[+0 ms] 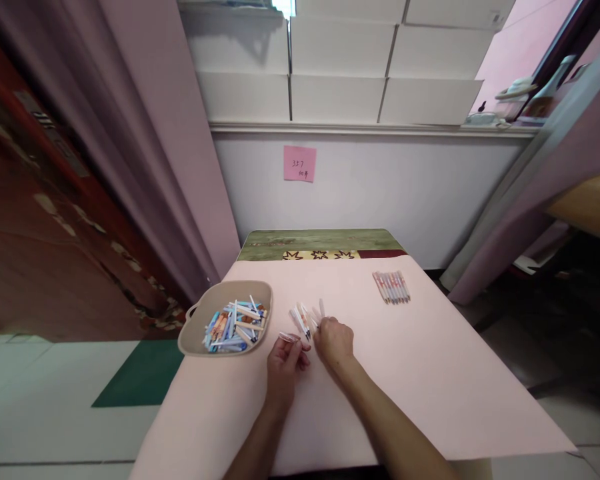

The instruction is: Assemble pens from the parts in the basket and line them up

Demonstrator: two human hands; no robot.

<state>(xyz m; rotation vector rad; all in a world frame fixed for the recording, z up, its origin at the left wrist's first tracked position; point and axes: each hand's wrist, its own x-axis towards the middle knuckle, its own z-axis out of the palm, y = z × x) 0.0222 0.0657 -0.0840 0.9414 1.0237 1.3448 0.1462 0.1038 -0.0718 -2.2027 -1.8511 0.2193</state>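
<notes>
Mauve fabric curtain [145, 133], hanging at far left
Beige, rounded plastic basin [193, 332] with a loop handle, standing on the left side of the pale-pink-covered tabletop [430, 400]; contents: jumbled slender pens in blue, white, cream and orange [236, 327]
Left hand [281, 365], just right of the basin; thumb and fingers pinched together on a slim, whitish, pen-like piece [288, 337]
Square pink paper note [300, 164], handwritten, on the white wall beyond the tabletop
Small group of slim white pens with dark tips [301, 320], lying on the tabletop between and just ahead of the hands
Right hand [335, 340], fingers curled low beside that group, pale slim pieces showing past them; cannot tell whether they are clamped on any
Flat side-by-side row of whitish pens with reddish markings [391, 287], on the tabletop at far right, well apart from both hands
</notes>
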